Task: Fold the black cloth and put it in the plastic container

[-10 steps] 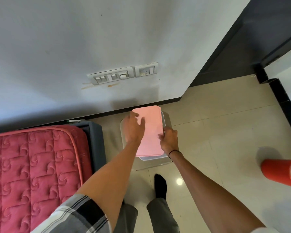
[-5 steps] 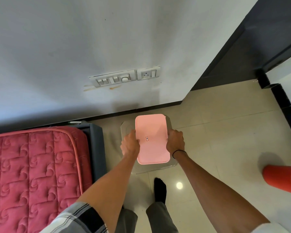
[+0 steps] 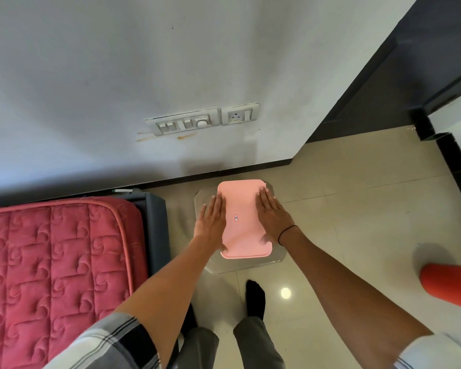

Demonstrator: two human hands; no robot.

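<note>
The plastic container shows only its pink lid (image 3: 241, 203), which lies flat and covers it. It rests on a clear, angular surface (image 3: 276, 258) on the floor by the wall. My left hand (image 3: 210, 222) lies flat on the lid's left side with the fingers stretched out. My right hand (image 3: 273, 219) lies flat on the lid's right side in the same way. Neither hand grips anything. The black cloth is not in sight; the inside of the container is hidden under the lid.
A bed with a red quilted mattress (image 3: 56, 275) stands close on the left. The white wall with a switch panel (image 3: 186, 123) is straight ahead. A red object (image 3: 447, 283) sits on the tiled floor at right. My black-socked foot (image 3: 256, 296) is just below the container.
The pink lid went from tilted to level on the container. My hands moved from holding its sides to lying flat on top of it.
</note>
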